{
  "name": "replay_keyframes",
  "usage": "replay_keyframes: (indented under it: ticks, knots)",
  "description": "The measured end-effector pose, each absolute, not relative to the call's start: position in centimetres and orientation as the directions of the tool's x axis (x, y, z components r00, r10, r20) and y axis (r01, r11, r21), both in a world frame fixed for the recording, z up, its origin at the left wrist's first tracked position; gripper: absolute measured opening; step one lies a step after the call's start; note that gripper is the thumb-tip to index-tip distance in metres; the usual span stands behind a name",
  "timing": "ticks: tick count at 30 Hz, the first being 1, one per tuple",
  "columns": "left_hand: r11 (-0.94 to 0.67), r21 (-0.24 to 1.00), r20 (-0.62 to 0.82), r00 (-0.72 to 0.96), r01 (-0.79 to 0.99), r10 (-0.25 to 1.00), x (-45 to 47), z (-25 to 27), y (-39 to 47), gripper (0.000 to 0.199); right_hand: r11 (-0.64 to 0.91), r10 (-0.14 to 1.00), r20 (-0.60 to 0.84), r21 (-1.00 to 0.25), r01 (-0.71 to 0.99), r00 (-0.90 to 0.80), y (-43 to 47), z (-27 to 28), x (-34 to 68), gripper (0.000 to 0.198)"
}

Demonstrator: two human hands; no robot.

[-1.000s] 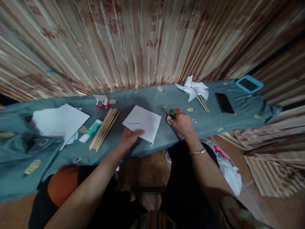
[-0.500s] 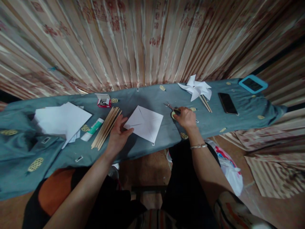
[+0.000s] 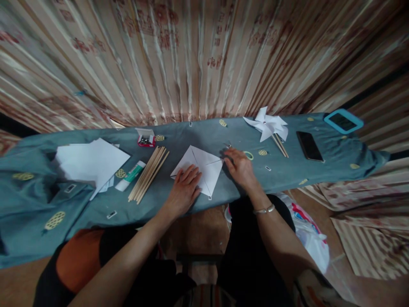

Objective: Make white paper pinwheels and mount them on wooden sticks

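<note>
A square sheet of white paper with cuts running in from its corners lies on the blue-grey cloth. My left hand rests flat on its left part, fingers stretched out. At the sheet's right corner is my right hand, its thumb and forefinger slightly apart beside the corner; whether they touch it I cannot tell. Just beyond that hand lies a pair of scissors, partly hidden by the fingers, with a pale green handle loop showing. A finished paper pinwheel lies farther right on wooden sticks.
Left of the sheet are a bundle of wooden sticks, a glue stick, a small red box of metal pins and a stack of white paper. A phone and a blue-framed device lie at right.
My right hand has let go of the scissors and moved left to the sheet's corner. My left hand has slid from the sheet's left edge onto the paper. The view has shifted slightly.
</note>
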State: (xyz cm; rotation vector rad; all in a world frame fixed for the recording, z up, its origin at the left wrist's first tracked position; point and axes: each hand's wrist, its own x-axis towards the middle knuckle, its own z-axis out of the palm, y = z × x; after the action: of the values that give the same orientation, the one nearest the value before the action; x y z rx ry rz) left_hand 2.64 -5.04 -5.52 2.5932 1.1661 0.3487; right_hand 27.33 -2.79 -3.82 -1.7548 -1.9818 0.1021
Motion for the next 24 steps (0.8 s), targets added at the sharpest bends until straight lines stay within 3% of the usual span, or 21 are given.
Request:
replay_keyframes:
  ticks: [4,13,16,20,24]
  knots:
    - [-0.629,0.333,0.068,0.647,0.703,0.76,2.7,-5.9,-4.9,0.047,0.397,0.905,0.327,-0.413,0.82,-0.274,-3.3,-5.4,24.6,0.034]
    - [-0.621,0.38,0.177,0.605,0.686,0.776,1.8,-5.8,-4.9,0.046,0.424,0.885,0.368,-0.388,0.818,-0.284,-2.7,-6.7,24.1,0.03]
    - [-0.583,0.401,0.294,0.503,0.707,0.813,-1.0,-4.7,-3.8,0.042,0.432,0.873,0.408,-0.397,0.81,-0.266,-2.7,-6.6,23.8,0.032]
    - [-0.403,0.405,0.395,0.241,0.82,0.887,-6.8,-3.3,-2.4,0.038,0.436,0.866,0.433,-0.409,0.801,-0.25,-2.6,-6.4,23.5,0.033]
    - [-0.193,0.359,0.289,0.088,0.913,0.953,-11.9,-2.8,-2.8,0.04,0.443,0.868,0.417,-0.403,0.801,-0.27,-2.4,-6.2,23.3,0.032]
